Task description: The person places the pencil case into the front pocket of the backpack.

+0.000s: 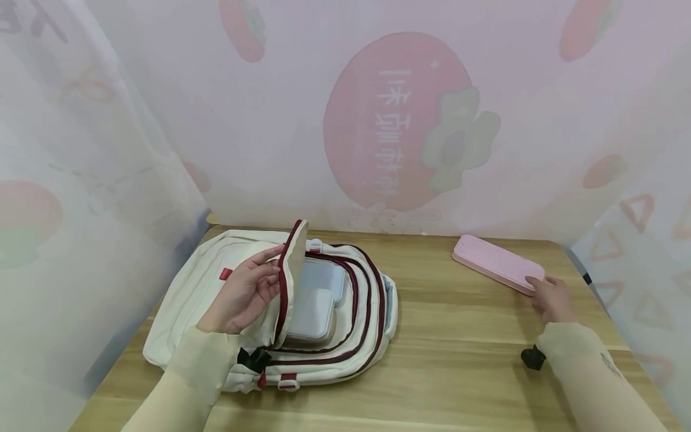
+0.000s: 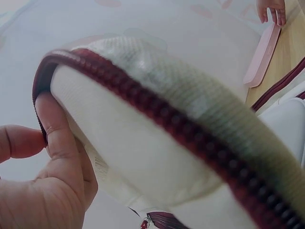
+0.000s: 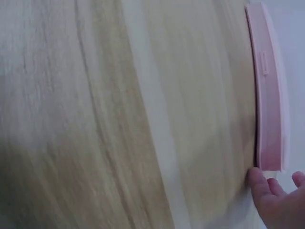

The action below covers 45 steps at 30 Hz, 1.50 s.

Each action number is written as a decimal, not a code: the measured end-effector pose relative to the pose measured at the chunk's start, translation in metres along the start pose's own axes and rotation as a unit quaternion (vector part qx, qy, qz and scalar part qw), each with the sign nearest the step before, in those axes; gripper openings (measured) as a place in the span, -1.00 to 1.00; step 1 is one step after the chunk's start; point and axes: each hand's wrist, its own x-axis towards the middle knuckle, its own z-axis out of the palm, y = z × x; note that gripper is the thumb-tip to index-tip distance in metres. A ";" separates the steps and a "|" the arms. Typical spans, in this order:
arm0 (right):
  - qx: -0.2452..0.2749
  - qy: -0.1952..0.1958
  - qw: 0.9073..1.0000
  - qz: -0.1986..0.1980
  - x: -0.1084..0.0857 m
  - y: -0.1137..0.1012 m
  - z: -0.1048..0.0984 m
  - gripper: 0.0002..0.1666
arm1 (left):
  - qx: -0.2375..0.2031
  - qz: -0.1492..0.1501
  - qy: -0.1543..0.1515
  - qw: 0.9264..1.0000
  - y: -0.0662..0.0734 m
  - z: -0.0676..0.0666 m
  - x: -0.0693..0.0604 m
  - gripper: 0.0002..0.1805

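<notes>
A cream backpack point(image 1: 186, 294) with dark red zips lies on its back on the wooden table. My left hand point(image 1: 245, 294) pinches the zipped edge of its front pocket flap point(image 1: 293, 270) between thumb and fingers and holds it raised. Inside the uncovered pocket sit a pale blue box point(image 1: 329, 277) and a whitish box point(image 1: 312, 315). To the far right lies a pink oblong case point(image 1: 496, 261), its lid closed. My right hand point(image 1: 555, 300) is at the case's near end, fingers extended; the right wrist view shows the fingertips point(image 3: 257, 176) right by that end.
The wooden table point(image 1: 437, 360) stretches between the backpack and the case. A printed curtain point(image 1: 281, 150) hangs close behind the table and along both sides. Loose straps and a buckle point(image 1: 288, 384) lie at the bag's front edge.
</notes>
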 end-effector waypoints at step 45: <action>-0.306 -0.221 0.925 -0.034 0.007 -0.025 -0.017 0.15 | -0.010 -0.013 0.012 1.000 -0.001 0.003 0.002 -0.62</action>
